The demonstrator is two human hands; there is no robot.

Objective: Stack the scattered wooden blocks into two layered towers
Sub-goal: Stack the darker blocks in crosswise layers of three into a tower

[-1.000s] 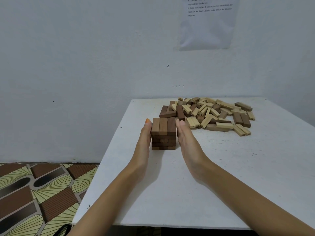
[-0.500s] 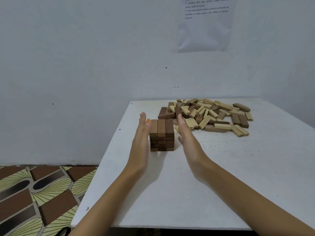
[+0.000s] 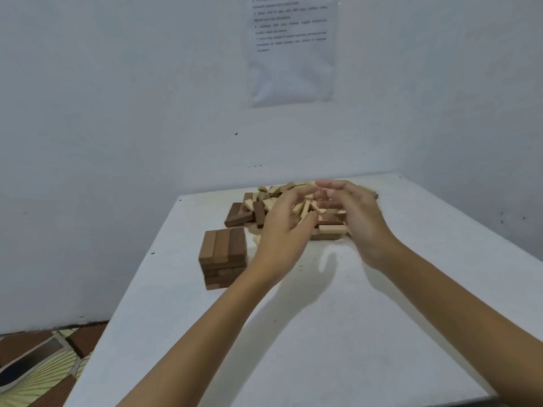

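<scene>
The dark-brown tower stands near the left edge of the table, its top blocks running lengthwise toward the wall. Both hands hover over the mixed pale-and-dark pile behind it. The right hand is relaxed. The left hand is loosely curled and blurred, so I cannot tell its grip.

Two slim forearms show in the lower half of the frame, bare right up to its edge. The left hand and right hand are bare too, their fingers blurred.
</scene>
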